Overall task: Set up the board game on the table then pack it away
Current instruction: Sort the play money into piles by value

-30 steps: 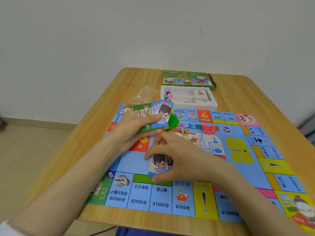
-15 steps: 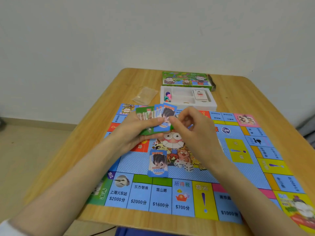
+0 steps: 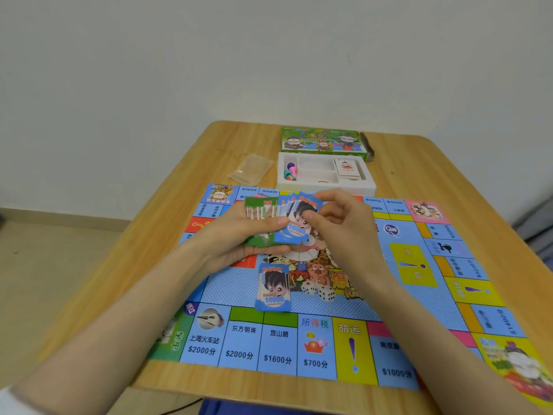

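A fan of play money (image 3: 263, 211) is held over the game board (image 3: 239, 339)
The green and blue fan is gripped in the left hand (image 3: 239, 238), above the board's middle. A small pile of blue notes (image 3: 273, 287) is laid flat on the board below. The front blue note (image 3: 296, 227) is pinched by the thumb and fingers of the right hand (image 3: 344, 232)

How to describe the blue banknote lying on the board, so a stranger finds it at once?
Start from the game board on the wooden table. Left of the two white dice lies a blue 10000 note. Unlike the other notes, no hand holds it.
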Demonstrator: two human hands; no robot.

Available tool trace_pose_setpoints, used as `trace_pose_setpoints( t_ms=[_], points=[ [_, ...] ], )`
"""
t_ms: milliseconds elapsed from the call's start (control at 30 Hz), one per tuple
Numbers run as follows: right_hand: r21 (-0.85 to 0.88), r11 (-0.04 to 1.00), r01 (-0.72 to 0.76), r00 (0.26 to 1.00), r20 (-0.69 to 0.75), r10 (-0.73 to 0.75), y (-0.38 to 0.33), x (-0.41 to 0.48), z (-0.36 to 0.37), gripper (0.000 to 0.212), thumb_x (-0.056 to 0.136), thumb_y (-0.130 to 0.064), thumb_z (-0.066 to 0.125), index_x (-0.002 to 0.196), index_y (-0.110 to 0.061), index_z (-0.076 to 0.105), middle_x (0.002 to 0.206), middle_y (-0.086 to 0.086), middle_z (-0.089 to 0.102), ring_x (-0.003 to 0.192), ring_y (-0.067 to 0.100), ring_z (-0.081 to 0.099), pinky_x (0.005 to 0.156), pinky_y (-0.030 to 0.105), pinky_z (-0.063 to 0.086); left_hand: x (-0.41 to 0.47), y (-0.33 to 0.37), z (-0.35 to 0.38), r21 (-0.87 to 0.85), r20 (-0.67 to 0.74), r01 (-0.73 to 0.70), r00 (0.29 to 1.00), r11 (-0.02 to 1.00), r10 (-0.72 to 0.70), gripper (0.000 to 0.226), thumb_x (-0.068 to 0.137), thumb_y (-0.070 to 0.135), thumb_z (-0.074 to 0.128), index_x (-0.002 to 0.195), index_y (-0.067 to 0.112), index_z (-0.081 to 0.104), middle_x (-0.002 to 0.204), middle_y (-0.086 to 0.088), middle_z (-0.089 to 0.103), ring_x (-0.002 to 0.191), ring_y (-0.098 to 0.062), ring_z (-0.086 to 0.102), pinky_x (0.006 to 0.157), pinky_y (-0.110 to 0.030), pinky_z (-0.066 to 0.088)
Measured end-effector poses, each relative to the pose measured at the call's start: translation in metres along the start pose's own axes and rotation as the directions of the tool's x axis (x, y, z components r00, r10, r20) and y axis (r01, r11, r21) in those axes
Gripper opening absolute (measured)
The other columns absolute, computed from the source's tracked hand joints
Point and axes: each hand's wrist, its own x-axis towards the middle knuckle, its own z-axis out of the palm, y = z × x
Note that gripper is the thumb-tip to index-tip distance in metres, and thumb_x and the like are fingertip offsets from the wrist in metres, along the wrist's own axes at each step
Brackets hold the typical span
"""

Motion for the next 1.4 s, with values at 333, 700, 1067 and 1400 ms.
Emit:
trace_pose_setpoints(
  t_ms=[333, 700, 1067, 1400],
  points=[
    [-0.139, 0.972, 0.190, 0.978, -0.065, -0.200, -0.005, -0.003, -0.002, 0.011, 0.093, -0.011, 0.055, 0.082, -0.014, 0.057, 0.064, -0.003, 0.058, 0.058, 0.009, 0.052, 0.050, 0.021, 0.036, 0.003, 0.001, -0.005, -0.074, -0.142, -0.040, 0.989, 0.996, 0.030, 0.019, 0.078, -0.002, 0.064, 0.096, 0.006, 0.062, 0.092, -0.012, 0.074, 0.072, -0.024, 0.073, 0.055, -0.026, 0.058],
    [-0.238, 0.970, -0.039, 0.809, 0.563, 0.170, -0.010, -0.005, -0.005, 0.006, 0.088, -0.017, 0.065, 0.090, -0.014, 0.060, 0.072, 0.002, 0.072, 0.057, 0.003, 0.063, 0.055, 0.017, 0.049, 0.007, 0.000, -0.007, -0.092, -0.220, -0.094, 0.973, 0.991, 0.072, 0.021, 0.080, -0.001, 0.065, 0.097, 0.010, 0.064, 0.080, -0.004, 0.075, 0.068, -0.016, 0.072, 0.054, -0.024, 0.057],
    [-0.432, 0.879, 0.200, 0.791, 0.601, 0.115, -0.001, -0.007, 0.005, 0.017, 0.078, -0.023, 0.075, 0.083, -0.020, 0.059, 0.069, -0.012, 0.051, 0.058, -0.003, 0.048, 0.055, 0.010, 0.039, 0.008, -0.002, -0.007, -0.077, -0.199, -0.085, 0.978, 0.993, 0.068, 0.024, 0.079, 0.000, 0.066, 0.101, 0.009, 0.063, 0.085, -0.009, 0.075, 0.072, -0.021, 0.073, 0.055, -0.025, 0.058],
    [-0.417, 0.837, 0.356, 0.659, 0.746, 0.092, -0.010, -0.012, -0.005, 0.054, 0.070, -0.044, 0.078, 0.115, -0.033, 0.049, 0.119, -0.014, 0.042, 0.105, -0.002, 0.035, 0.092, 0.017, 0.034, 0.006, -0.001, -0.006, -0.088, -0.182, -0.100, 0.980, 0.991, 0.083, 0.030, 0.069, 0.005, 0.069, 0.099, 0.009, 0.064, 0.083, -0.009, 0.075, 0.070, -0.021, 0.073, 0.056, -0.024, 0.058]
  ],
)
